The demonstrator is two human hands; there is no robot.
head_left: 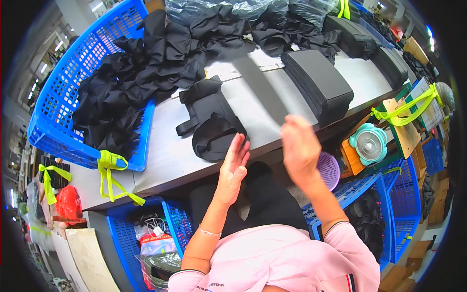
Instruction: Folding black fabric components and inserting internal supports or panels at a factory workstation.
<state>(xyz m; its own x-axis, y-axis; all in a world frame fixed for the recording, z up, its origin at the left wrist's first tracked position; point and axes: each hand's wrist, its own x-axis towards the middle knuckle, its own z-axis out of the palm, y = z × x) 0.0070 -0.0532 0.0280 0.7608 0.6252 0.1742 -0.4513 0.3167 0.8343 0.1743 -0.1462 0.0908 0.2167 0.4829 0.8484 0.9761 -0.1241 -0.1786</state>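
My right hand [299, 146] is raised over the table's front edge and grips the near end of a long dark grey foam strip [260, 87], which is blurred and slants up to the left. My left hand [234, 163] is flat and open with its fingers together, touching the near edge of a black fabric piece [211, 136] that lies on the grey table [165, 155]. A second black fabric piece with straps [204, 104] lies just behind it. A tall stack of dark grey foam pads [318, 82] stands to the right of the strip.
A blue plastic basket [58, 97] heaped with black fabric pieces [141, 63] fills the table's left. More black stacks and clear bags line the back. Below the table are blue crates [389, 204], a purple basket [328, 168], a small teal fan [369, 143] and yellow-green straps [109, 168].
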